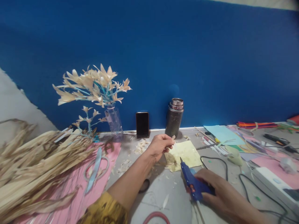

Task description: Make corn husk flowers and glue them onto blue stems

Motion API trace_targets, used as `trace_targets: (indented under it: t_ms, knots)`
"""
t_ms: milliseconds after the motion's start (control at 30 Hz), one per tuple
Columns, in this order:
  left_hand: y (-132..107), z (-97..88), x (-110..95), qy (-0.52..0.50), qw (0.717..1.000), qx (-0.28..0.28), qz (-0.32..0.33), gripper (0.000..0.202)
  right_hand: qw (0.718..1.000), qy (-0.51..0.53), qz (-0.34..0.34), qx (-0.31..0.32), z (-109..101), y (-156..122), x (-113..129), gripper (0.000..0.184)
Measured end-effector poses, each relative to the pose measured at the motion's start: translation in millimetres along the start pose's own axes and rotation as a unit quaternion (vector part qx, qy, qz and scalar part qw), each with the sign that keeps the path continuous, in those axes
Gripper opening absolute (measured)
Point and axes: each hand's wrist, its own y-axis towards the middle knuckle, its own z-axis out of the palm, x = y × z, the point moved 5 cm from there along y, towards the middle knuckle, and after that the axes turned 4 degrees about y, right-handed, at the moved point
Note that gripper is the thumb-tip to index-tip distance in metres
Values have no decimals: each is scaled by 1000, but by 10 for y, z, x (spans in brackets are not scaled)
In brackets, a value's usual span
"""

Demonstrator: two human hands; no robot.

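Observation:
My left hand [160, 145] is raised over the grey table, its fingers pinched on a small tan husk petal [173, 137]. My right hand [216, 190] grips a blue glue gun [192, 181] low at the front, its nozzle pointing up toward the left hand. Just beyond the nozzle lies a pale yellow sheet [184, 152] with husk scraps on it. A clear bottle [113, 121] at the back left holds a bunch of cream husk flowers [93, 85] on blue stems.
Dried corn husks [35, 161] are heaped at the left on pink paper [77, 193] with a blue ribbon. A black phone [142, 124] and a steel flask [174, 117] stand against the blue wall. Coloured papers, sticks, black cables and a white box crowd the right.

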Motion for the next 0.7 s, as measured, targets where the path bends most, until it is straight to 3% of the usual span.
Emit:
trace_targets:
  t_ms: [200, 333, 433, 533, 700]
  knots:
    - [-243, -44, -100, 45, 998, -35, 2, 25, 997, -70, -23, 1, 66, -8, -142, 41]
    - [-533, -67, -206, 110, 992, -45, 49, 17, 993, -95, -66, -33, 14, -34, -169, 48]
    - [-732, -23, -250, 142, 986, -32, 79, 14, 988, -73, -94, -94, -121, 6, 16, 25]
    - [-865, 46, -244, 162, 982, -19, 93, 12, 992, 10, -53, -118, -196, 120, 261, 29]
    - [-938, 100, -213, 173, 977, -24, 119, 9, 989, 140, -23, -41, -42, 301, 556, 22]
